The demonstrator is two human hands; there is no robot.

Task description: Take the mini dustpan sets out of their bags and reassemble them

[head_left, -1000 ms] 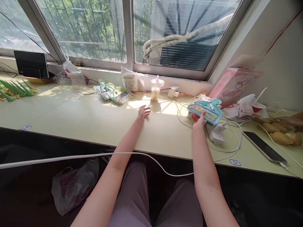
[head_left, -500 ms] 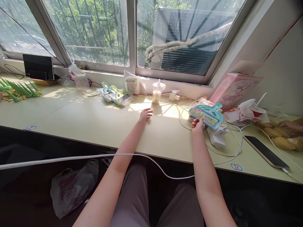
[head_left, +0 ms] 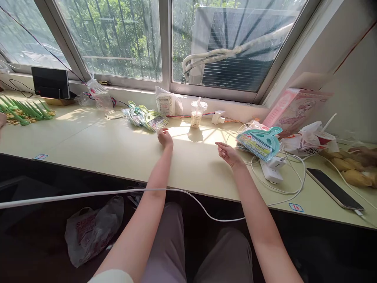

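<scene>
At the right edge of a pile of green, plastic-wrapped toy-like dustpan sets (head_left: 153, 121), my left hand (head_left: 165, 138) has its fingers curled against the nearest packet. The fingertips are partly hidden, but they look closed on its edge. My right hand (head_left: 229, 154) hovers over the table with its index finger stretched out and the others loosely bent, holding nothing. Just to its right, a teal wrapped dustpan set (head_left: 259, 142) with a printed card lies on top of other packets, beside a white power strip (head_left: 270, 171).
A drink cup with a straw (head_left: 196, 114) stands by the window. White cables loop around the power strip, and one hangs across my lap. A phone (head_left: 334, 189) lies at the right. Green spiky pieces (head_left: 29, 110) and another person's hand (head_left: 2, 119) are at the far left.
My right hand has let go of the teal dustpan set and moved left. My left hand has moved left and away from me to the green pile.
</scene>
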